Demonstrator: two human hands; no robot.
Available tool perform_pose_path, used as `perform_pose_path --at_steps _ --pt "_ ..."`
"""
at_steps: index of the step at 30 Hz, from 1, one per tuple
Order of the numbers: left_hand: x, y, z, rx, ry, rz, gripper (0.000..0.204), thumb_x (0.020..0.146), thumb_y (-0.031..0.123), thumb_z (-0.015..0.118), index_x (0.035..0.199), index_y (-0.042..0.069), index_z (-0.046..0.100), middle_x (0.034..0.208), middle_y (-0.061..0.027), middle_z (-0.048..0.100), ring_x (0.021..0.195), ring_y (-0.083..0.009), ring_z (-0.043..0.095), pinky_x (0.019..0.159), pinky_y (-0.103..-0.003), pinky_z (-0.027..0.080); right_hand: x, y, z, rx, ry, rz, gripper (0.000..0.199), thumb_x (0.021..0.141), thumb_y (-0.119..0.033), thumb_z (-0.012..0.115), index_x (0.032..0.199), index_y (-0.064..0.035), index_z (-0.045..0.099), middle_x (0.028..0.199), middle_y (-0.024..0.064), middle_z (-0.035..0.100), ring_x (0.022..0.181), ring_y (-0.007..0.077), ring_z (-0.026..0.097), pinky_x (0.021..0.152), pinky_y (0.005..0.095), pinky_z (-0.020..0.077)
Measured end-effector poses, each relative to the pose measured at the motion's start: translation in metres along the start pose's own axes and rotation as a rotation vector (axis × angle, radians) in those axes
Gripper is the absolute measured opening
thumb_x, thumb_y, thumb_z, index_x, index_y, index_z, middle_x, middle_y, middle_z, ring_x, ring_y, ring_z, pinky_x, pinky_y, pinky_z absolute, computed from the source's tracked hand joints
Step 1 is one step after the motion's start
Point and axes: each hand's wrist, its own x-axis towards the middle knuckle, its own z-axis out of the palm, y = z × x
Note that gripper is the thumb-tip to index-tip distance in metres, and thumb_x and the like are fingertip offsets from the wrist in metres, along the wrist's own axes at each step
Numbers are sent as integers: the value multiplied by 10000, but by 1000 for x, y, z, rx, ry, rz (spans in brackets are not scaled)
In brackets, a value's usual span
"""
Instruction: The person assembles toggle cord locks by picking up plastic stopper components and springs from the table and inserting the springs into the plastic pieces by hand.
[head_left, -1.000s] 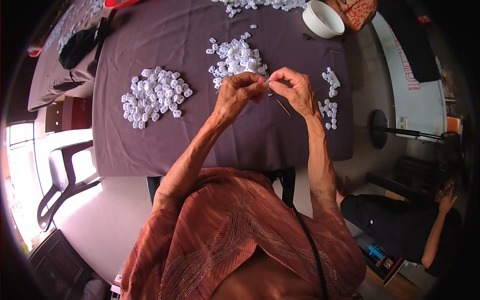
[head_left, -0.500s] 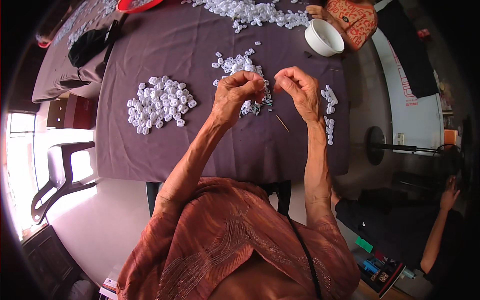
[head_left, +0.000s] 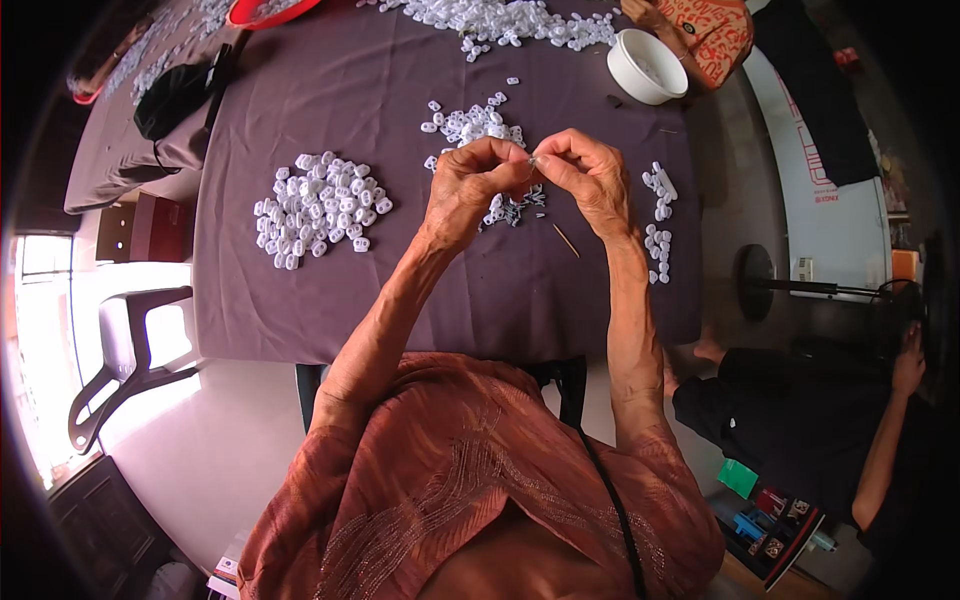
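Both my hands meet above the middle of the cloth-covered table, fingertips nearly touching. My left hand (head_left: 474,190) is closed in a pinch, and so is my right hand (head_left: 592,178). A tiny pale piece shows where the fingertips meet, too small to name. Beyond and partly behind the hands lies a heap of small white plastic pieces (head_left: 468,124). Small grey metal-looking bits (head_left: 514,211) lie just under my hands. A thin wooden stick (head_left: 566,240) rests near my right wrist. Left of my left forearm is a larger pile of white pieces (head_left: 318,210).
White pieces (head_left: 659,205) lie in a loose line along the table's right side. Farther off are a white bowl (head_left: 632,82), a long heap of white pieces (head_left: 510,24), a red tray (head_left: 237,18) and another person's hand (head_left: 643,12). A dark chair (head_left: 120,335) stands at left.
My right hand has moved left, closing the gap to my left hand. The fingertips now meet around a tiny piece. My left hand stays about where it was.
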Motion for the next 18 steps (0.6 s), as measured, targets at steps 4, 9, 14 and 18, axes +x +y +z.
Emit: perform_pose_path --at_steps 4,9,14,18 --pt "-2 -1 1 -2 -15 0 112 773 94 626 823 -3 598 741 -62 618 633 -81 530 603 -216 430 -2 -1 -2 106 0 45 107 807 -111 587 838 -9 577 741 10 588 689 67 548 664 204 436" --pt "-4 1 4 196 29 62 128 789 109 614 855 -1 610 758 -63 628 636 -64 526 608 -205 434 -2 3 -4 -22 24 11 111 809 -111 579 836 -3 573 736 15 586 684 69 546 652 207 439" --pt "-3 -3 5 329 108 68 142 791 119 601 845 -12 610 767 -69 634 626 -64 527 603 -202 436 -2 7 -1 -59 41 -22 103 800 -89 567 804 13 563 697 34 593 657 81 554 609 222 453" --pt "1 -9 7 120 91 -30 131 770 109 607 808 -16 603 739 -73 612 615 -104 547 591 -233 444 -4 15 -2 98 -6 11 98 820 -82 548 863 6 556 739 31 582 680 74 544 643 209 447"
